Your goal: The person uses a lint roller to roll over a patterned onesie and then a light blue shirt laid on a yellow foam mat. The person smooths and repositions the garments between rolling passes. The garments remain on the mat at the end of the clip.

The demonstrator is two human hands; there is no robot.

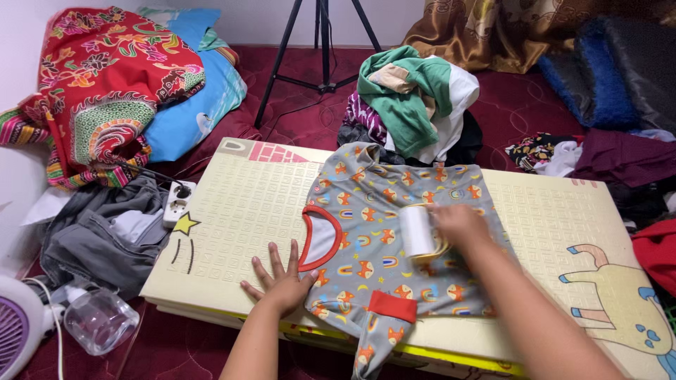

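A small grey shirt point(394, 232) with fox and rainbow prints, red collar and red cuff lies flat on a cream foam mat point(246, 211). My left hand point(282, 281) presses flat with spread fingers on the mat at the shirt's shoulder, beside the red collar. My right hand point(461, 225) grips a white lint roller point(417, 231) that rests on the middle of the shirt.
A heap of clothes point(412, 105) sits at the mat's far edge. Patterned bedding point(105, 84) and grey garments point(98, 232) lie left, with a power strip point(178, 203), a clear bottle point(98, 320) and a fan point(17, 331). A tripod point(320, 49) stands behind. More clothes lie right.
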